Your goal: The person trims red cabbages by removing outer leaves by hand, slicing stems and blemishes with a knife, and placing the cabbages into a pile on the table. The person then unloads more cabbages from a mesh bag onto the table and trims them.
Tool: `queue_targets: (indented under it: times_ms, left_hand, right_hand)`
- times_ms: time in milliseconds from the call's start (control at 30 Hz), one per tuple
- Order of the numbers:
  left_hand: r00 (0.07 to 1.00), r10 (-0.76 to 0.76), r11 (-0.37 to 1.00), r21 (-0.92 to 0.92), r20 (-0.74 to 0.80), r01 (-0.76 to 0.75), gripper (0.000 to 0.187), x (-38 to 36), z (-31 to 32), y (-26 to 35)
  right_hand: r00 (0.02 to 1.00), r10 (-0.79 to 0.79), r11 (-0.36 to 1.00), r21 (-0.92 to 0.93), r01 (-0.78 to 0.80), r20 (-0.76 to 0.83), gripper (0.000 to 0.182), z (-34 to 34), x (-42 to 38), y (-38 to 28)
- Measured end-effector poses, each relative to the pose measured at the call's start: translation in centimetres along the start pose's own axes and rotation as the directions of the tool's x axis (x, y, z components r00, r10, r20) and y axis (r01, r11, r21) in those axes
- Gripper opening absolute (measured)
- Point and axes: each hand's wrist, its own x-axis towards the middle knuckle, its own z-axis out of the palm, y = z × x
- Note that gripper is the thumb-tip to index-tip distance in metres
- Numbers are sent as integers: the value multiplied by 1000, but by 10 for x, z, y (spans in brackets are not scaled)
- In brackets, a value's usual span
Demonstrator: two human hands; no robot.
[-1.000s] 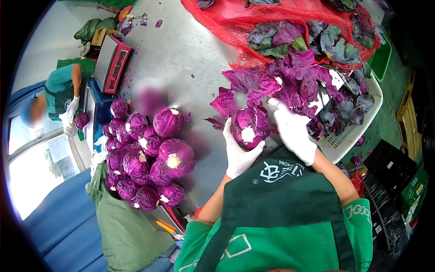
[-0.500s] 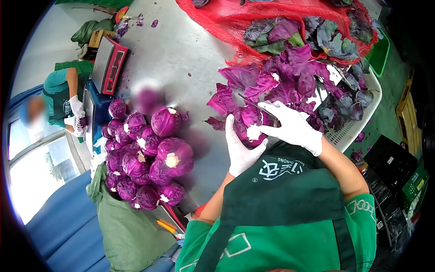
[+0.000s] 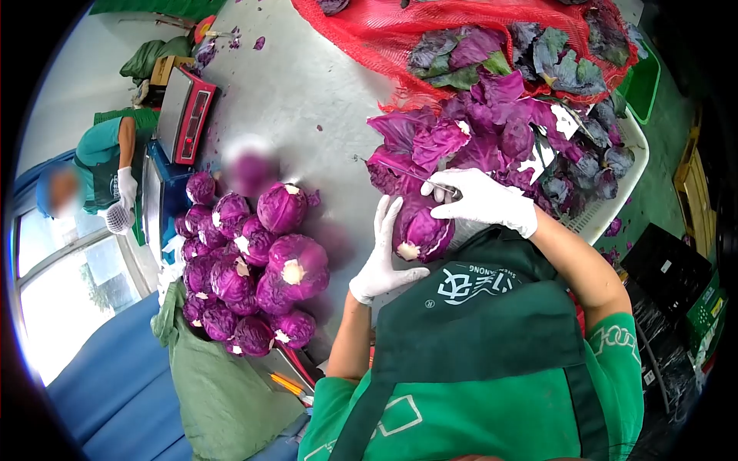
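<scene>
A purple cabbage [image 3: 425,233] with a pale cut stem stands on the metal table near my apron. Left of it, my left hand [image 3: 383,253], in a white glove, has its fingers and thumb spread, with nothing held. My right hand [image 3: 482,201], also gloved, is above and right of the cabbage, its fingers closed round the handle of a thin knife [image 3: 403,170]. The blade points left, over the loose purple leaves [image 3: 442,142]. Whether my right fingertips touch the cabbage is hard to tell.
Several trimmed cabbages [image 3: 231,276] are piled at the left beside a green sack [image 3: 219,384]. Red mesh [image 3: 369,50] and a white basket [image 3: 634,169] with dark leaves lie at the right. Red scales [image 3: 188,115] stand far left, near a co-worker [image 3: 104,161].
My left hand has moved left, off the cabbage. My right hand has shifted slightly left with the knife. The cabbage sits lower, its stem turned down. The co-worker's hands have moved.
</scene>
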Motion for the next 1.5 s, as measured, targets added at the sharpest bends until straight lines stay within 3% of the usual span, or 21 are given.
queue_targets:
  times_ms: [67,100,133,167,233,267,333,400,467,500,533,600,667,733,767,900,1000,1167,1267,1400,1500]
  left_hand:
    - [995,-98,988,-126,-35,93,115,2,4,6]
    - [966,-226,936,-304,-129,178,118,6,14,2]
    - [952,-245,944,-271,-186,190,115,7,20,2]
    - [954,-248,939,-286,-169,193,113,9,19,2]
    - [957,-247,933,-302,-149,194,111,12,16,1]
    - [968,-205,967,-184,-148,176,109,12,13,3]
    - [990,-67,997,39,-124,73,106,16,10,5]
    - [988,-86,996,27,-125,90,107,15,12,12]
    - [985,-101,995,5,-139,102,107,11,11,7]
    - [981,-115,993,-27,-157,112,107,8,12,3]
    - [980,-116,993,-32,-161,112,107,5,14,-2]
    - [950,-246,963,-163,-192,216,108,-1,14,-9]
    - [953,-228,971,-126,-200,205,98,-4,14,-7]
    - [888,-403,882,-354,-221,312,84,-3,19,-7]
    - [892,-387,893,-338,-234,298,70,-3,22,-6]
    - [875,-383,907,-298,-294,297,57,6,22,2]
    - [908,-275,946,-257,-315,197,54,11,21,-17]
    - [890,-301,950,-189,-342,249,51,19,22,-11]
    - [870,-351,928,-256,-346,272,50,21,23,-14]
    - [880,-301,951,-182,-368,249,50,25,25,-11]
    - [897,-241,968,-161,-371,193,49,24,25,-16]
  right_hand:
    - [997,-69,997,-49,68,-26,33,5,-1,-4]
    - [993,-118,968,-227,108,-28,32,6,0,-6]
    - [986,-166,907,-397,142,-25,32,7,0,-7]
    - [942,-329,842,-473,258,-71,23,13,0,2]
    - [946,-321,765,-601,230,-46,19,10,2,-4]
    - [951,-308,671,-714,202,-20,15,9,3,-5]
    - [866,-455,603,-787,128,-208,13,-7,22,7]
    - [694,-548,675,-737,37,-467,26,-35,36,14]
    - [685,-214,923,-374,-92,-696,37,-42,29,-4]
    - [752,-72,941,-296,-167,-655,39,-42,18,-19]
    - [769,-36,980,-173,-98,-638,37,-33,9,-24]
    - [885,-116,976,-218,18,-450,36,-13,-8,-7]
    - [954,-199,961,-236,144,-225,36,9,-22,13]
    - [989,-124,986,-124,113,-85,37,26,-34,-2]
    - [981,-173,966,-208,152,-91,40,32,-36,1]
    - [965,-224,955,-227,189,-138,40,37,-36,5]
    - [948,-289,913,-336,231,-134,37,36,-35,-1]
    - [940,-321,888,-383,256,-115,32,36,-32,5]
    - [966,-231,921,-345,179,-115,35,33,-34,-2]
    - [951,-248,936,-299,187,-183,42,31,-32,-3]
    - [973,-214,936,-304,179,-85,44,27,-28,-2]
